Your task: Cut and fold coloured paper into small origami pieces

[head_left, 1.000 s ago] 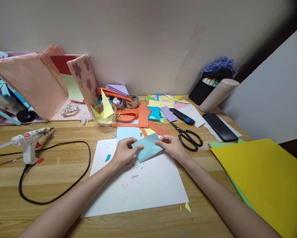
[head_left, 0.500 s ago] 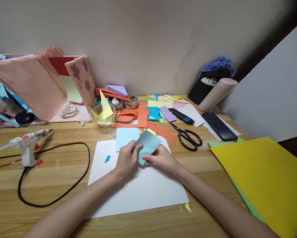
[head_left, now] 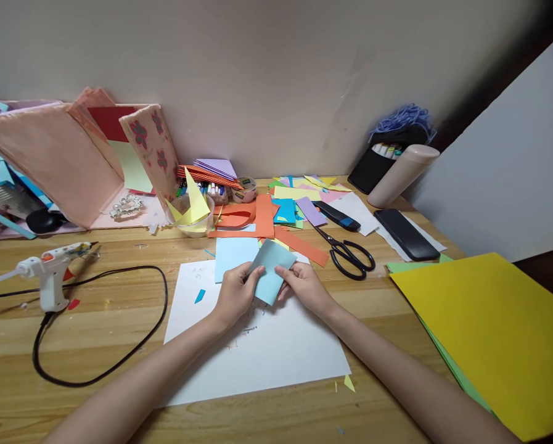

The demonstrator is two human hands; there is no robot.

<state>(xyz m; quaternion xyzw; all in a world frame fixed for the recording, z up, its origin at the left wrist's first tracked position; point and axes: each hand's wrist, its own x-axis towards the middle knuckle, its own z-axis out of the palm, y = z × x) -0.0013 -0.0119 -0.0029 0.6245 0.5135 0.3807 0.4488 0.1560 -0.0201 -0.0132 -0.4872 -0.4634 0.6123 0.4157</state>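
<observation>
- Head view: both hands meet just above the centre of the frame, the left hand (head_left: pixel 233 295) and the right hand (head_left: pixel 304 285) each pinching an edge of one blue paper piece (head_left: pixel 270 277).
- The blue paper piece is held tilted, lifted a little off the white sheet (head_left: pixel 276 357) that lies flat on the wooden table (head_left: pixel 95 345).
- The left fingers close on its left edge and the right fingers on its lower right edge. The hands are near each other but do not touch.
- The piece looks very light, thin and matte, roughly rectangular with crisp corners. It should bend and crease easily, so the edges are the sensible place to grip it.
- It does not look slippery, but a hard pinch would likely dent it.
- A second pale blue sheet (head_left: pixel 232 254) lies flat just behind the hands, overlapping the top of the white sheet.
- Black-handled scissors (head_left: pixel 348 253) lie to the right of centre, and orange paper offcuts (head_left: pixel 262 219) sit above centre among mixed coloured scraps.
- A white glue gun (head_left: pixel 49 271) stands at the left, its black cable (head_left: pixel 119 364) looping across the wood.
- Large smooth yellow card (head_left: pixel 489 333) fills the lower right.
</observation>
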